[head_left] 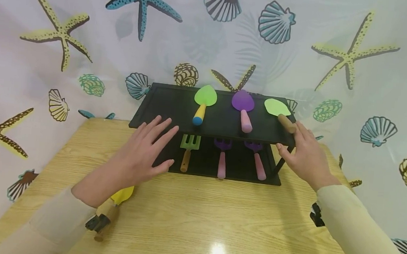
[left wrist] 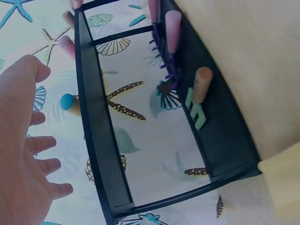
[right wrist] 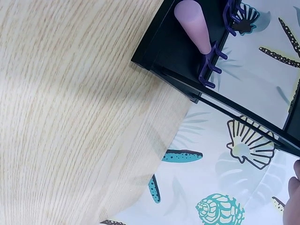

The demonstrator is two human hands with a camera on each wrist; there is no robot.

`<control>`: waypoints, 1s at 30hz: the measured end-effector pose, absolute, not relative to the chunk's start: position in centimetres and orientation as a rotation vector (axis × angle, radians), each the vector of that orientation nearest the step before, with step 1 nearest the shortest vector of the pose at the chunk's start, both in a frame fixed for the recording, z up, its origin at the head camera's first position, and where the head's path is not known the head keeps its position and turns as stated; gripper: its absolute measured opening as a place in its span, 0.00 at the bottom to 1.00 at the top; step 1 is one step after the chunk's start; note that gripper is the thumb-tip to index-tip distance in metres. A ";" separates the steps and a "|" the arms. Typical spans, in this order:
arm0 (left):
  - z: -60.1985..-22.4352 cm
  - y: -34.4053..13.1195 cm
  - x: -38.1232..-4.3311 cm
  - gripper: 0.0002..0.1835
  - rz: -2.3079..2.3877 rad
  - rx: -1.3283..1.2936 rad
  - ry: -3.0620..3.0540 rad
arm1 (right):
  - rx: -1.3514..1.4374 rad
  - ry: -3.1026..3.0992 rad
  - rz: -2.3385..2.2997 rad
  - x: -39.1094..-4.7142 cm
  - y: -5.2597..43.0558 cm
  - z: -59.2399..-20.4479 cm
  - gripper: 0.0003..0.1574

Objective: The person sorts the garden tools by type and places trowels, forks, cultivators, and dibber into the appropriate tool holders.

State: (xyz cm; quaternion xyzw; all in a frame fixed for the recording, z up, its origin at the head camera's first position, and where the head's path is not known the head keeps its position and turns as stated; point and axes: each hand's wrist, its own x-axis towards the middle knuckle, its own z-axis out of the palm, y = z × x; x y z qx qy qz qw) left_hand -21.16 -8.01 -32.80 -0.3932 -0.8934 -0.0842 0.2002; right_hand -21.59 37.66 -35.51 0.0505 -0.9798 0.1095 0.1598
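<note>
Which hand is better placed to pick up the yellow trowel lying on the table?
Left. The yellow trowel lies under the left hand wrist; the right hand is across the rack, touching a green trowel.

Your left forearm [head_left: 85, 189] hides most of the yellow trowel [head_left: 122, 194] lying on the table. Your left hand [head_left: 143, 150] covers the rack's [head_left: 169, 100] lower left corner. In the right wrist view only a fingertip sliver of your right hand [right wrist: 294, 197] shows at the edge.

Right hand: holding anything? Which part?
The right hand touches the brown handle end of the green trowel on the rack's top shelf; a closed hold cannot be told.
</note>
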 end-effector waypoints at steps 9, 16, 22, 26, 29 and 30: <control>-35.4 -9.5 -19.0 0.43 -0.237 -1.112 -2.485 | 0.149 -2.806 0.324 -21.4 37.8 -35.3 0.55; -37.7 -10.5 -17.6 0.44 -0.327 -1.068 -2.530 | 0.143 -2.803 0.321 -21.3 37.8 -35.2 0.54; -39.6 -11.6 -16.5 0.42 -0.392 -0.975 -2.621 | 0.154 -2.799 0.316 -21.4 37.7 -35.3 0.54; -40.7 -12.4 -15.8 0.41 -0.416 -0.936 -2.634 | 0.163 -2.801 0.309 -21.5 37.6 -35.3 0.54; -41.3 -13.0 -15.3 0.41 -0.433 -0.908 -2.666 | 0.170 -2.798 0.305 -21.5 37.5 -35.3 0.54; -41.5 -13.2 -15.1 0.41 -0.440 -0.898 -2.681 | 0.170 -2.794 0.304 -21.6 37.5 -35.3 0.54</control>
